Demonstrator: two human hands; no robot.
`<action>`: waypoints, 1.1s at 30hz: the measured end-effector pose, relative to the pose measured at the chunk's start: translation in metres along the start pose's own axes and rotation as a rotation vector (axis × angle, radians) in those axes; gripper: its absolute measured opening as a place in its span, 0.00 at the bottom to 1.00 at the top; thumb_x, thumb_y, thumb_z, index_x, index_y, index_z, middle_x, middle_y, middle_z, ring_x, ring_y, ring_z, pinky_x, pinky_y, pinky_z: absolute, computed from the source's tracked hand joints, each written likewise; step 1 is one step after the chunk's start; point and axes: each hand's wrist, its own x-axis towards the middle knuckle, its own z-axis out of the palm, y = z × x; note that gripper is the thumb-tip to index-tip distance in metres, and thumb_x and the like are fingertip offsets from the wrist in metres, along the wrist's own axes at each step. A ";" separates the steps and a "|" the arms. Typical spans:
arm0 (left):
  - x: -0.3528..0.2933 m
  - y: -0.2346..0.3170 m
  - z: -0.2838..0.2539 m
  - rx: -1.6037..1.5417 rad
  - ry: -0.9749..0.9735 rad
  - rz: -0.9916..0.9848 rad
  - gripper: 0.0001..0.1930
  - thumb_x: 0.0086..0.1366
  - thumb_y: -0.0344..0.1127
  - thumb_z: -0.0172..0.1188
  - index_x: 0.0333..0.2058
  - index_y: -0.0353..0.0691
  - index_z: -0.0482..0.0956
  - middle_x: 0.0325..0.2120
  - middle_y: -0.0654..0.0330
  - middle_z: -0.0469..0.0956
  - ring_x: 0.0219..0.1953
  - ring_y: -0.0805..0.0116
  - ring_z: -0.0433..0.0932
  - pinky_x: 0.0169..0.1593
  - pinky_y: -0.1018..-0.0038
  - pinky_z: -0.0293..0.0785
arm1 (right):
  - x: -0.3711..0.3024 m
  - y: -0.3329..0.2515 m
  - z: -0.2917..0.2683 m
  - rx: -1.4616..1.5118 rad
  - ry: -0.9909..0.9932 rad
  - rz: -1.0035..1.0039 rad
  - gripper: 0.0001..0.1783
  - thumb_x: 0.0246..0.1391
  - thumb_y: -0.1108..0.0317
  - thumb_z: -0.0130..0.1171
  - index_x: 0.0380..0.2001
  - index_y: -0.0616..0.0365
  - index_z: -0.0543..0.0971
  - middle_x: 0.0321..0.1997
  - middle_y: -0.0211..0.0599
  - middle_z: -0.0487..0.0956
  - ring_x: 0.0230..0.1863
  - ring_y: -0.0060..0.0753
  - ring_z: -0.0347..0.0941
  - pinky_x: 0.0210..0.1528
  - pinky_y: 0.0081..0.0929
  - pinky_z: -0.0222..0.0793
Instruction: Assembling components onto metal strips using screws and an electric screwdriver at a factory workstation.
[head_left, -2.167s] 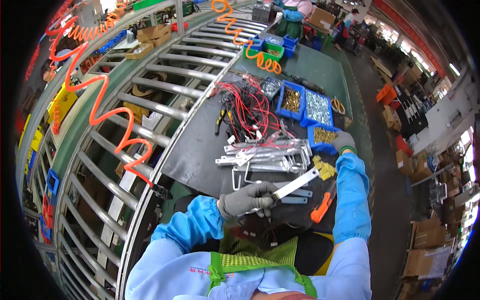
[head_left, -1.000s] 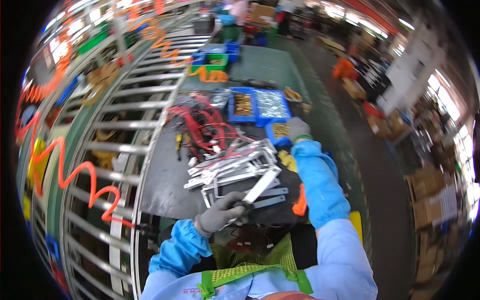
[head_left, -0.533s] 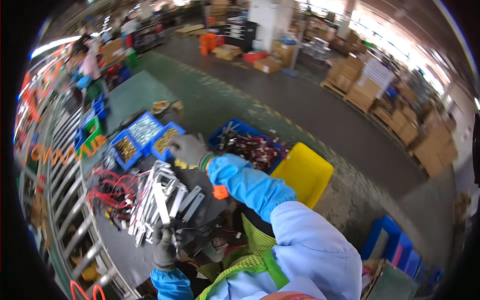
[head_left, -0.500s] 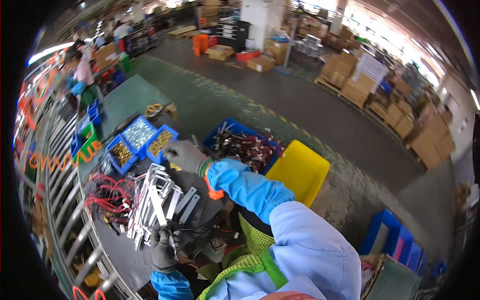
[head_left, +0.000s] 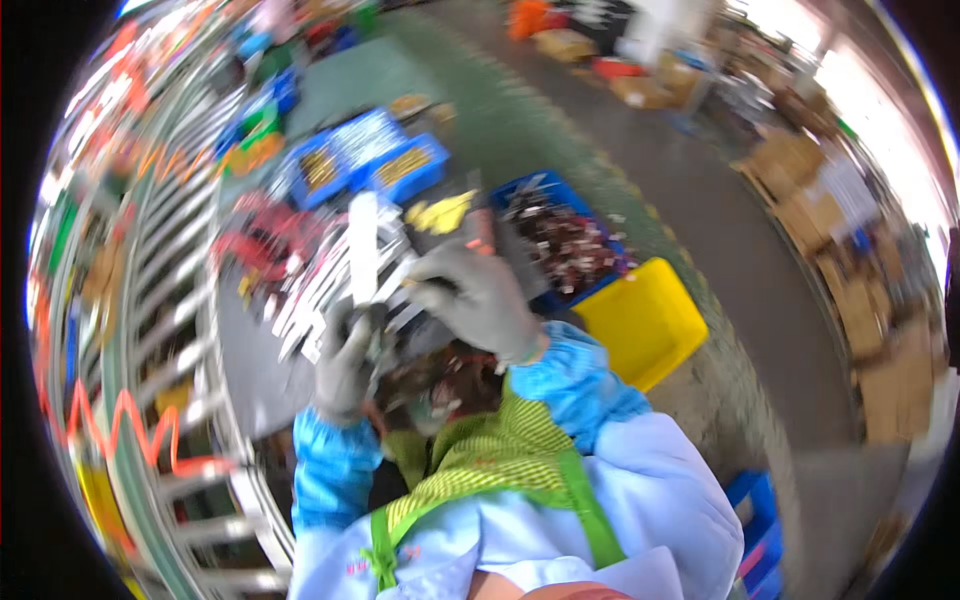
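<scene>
My gloved left hand (head_left: 346, 368) is closed around the lower end of a flat white strip (head_left: 364, 248), which points away from me over the worktable (head_left: 255, 385). Dark wire-like bits show beside its fingers, too blurred to name. Close by on the right, my gloved right hand (head_left: 478, 302) has thumb and fingertips pinched near the strip; whatever is between them is too small to make out. Beyond the left hand lies a pile of white and silver metal strips (head_left: 305, 305), with red wires (head_left: 262, 240) to its left. A yellow item (head_left: 440, 213) lies beyond the right hand.
Blue bins of small brass-coloured parts (head_left: 405, 165) and silver parts (head_left: 365, 137) stand at the table's far end. On the right are a blue crate of dark red wiring (head_left: 572, 245) and a yellow tub (head_left: 650, 325). A roller conveyor (head_left: 165, 330) runs along the left.
My right hand has come back from the small-parts bins to beside the strip in my left hand. The head view has shifted, and the picture is blurred.
</scene>
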 end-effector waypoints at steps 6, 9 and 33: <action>-0.003 -0.011 -0.010 0.187 -0.137 0.214 0.23 0.67 0.42 0.60 0.55 0.36 0.67 0.43 0.61 0.76 0.40 0.75 0.74 0.40 0.77 0.74 | -0.027 -0.001 0.031 0.026 -0.076 0.086 0.10 0.48 0.66 0.68 0.31 0.57 0.79 0.32 0.35 0.78 0.36 0.39 0.74 0.38 0.32 0.70; -0.012 -0.010 -0.017 0.239 -0.111 0.269 0.22 0.68 0.39 0.59 0.55 0.34 0.67 0.43 0.60 0.76 0.41 0.74 0.75 0.45 0.76 0.73 | -0.025 0.000 0.047 0.066 -0.121 0.060 0.11 0.48 0.66 0.69 0.32 0.57 0.79 0.32 0.36 0.77 0.33 0.40 0.75 0.35 0.32 0.71; -0.015 -0.015 -0.032 0.196 -0.287 0.116 0.23 0.69 0.41 0.57 0.58 0.39 0.65 0.38 0.60 0.78 0.36 0.76 0.78 0.37 0.77 0.78 | -0.019 0.022 0.057 0.264 -0.394 0.370 0.35 0.47 0.40 0.68 0.44 0.61 0.73 0.39 0.44 0.77 0.41 0.41 0.76 0.43 0.35 0.71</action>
